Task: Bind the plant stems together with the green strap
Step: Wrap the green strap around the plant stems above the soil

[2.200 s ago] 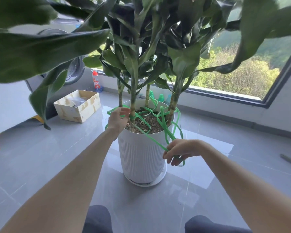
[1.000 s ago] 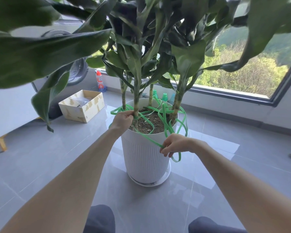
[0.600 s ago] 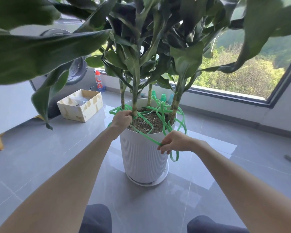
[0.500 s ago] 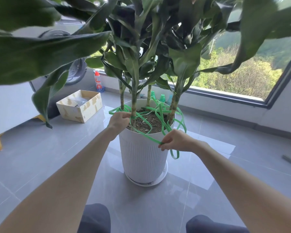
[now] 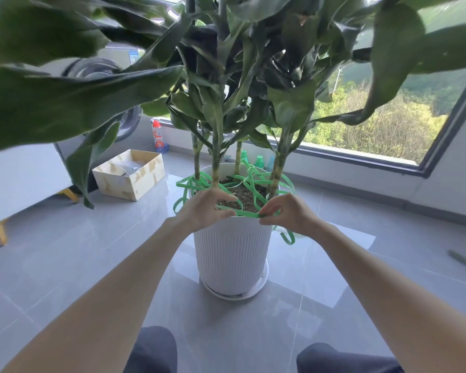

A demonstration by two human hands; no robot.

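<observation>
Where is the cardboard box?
In the head view, the cardboard box sits on the floor left of the white pot, near the red-capped bottle.

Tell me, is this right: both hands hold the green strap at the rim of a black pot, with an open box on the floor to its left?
No: the head view shows a white pot, not black. The left hand and right hand do hold the strap at its rim; the open box is there too.

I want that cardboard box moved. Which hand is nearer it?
The left hand, at the left rim of the pot, toward the cardboard box; right hand is farther right.
</observation>
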